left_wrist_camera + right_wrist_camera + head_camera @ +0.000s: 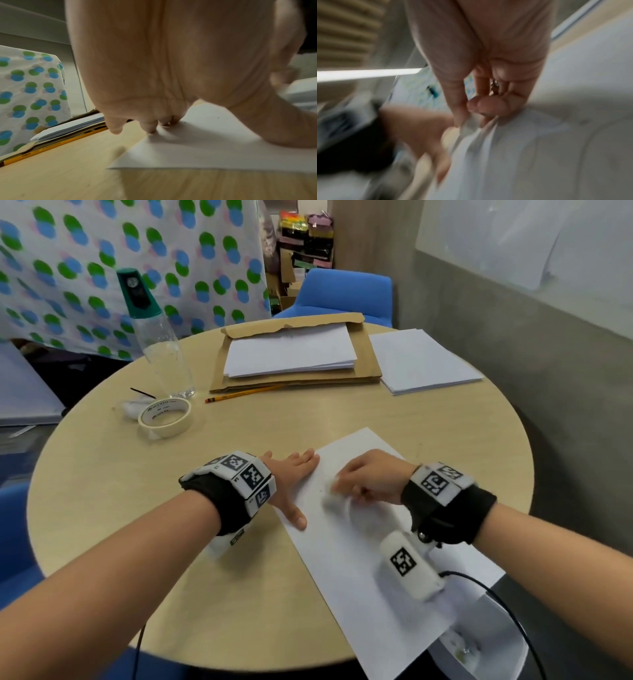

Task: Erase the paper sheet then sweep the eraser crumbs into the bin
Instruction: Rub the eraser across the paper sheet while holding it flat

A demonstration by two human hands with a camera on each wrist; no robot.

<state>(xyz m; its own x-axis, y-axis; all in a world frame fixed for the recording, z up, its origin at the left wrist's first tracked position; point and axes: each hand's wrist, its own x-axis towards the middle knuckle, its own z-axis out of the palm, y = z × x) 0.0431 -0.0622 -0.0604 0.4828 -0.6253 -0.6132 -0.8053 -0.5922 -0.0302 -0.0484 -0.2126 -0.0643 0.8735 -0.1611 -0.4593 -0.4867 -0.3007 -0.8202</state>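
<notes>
A white paper sheet lies slantwise on the round table, its near end hanging past the edge over a white bin. My left hand lies flat, its fingers straight, pressing the sheet's left edge; the left wrist view shows its fingertips on the paper. My right hand pinches a small white wad against the sheet, blurred by motion. In the right wrist view the thumb and fingers grip this soft white wad. A few dark specks dot the paper.
At the back are a yellow pencil, a tape roll, a clear bottle, a brown envelope bearing paper, and a second paper stack. A blue chair stands behind the table, and a grey wall rises on the right.
</notes>
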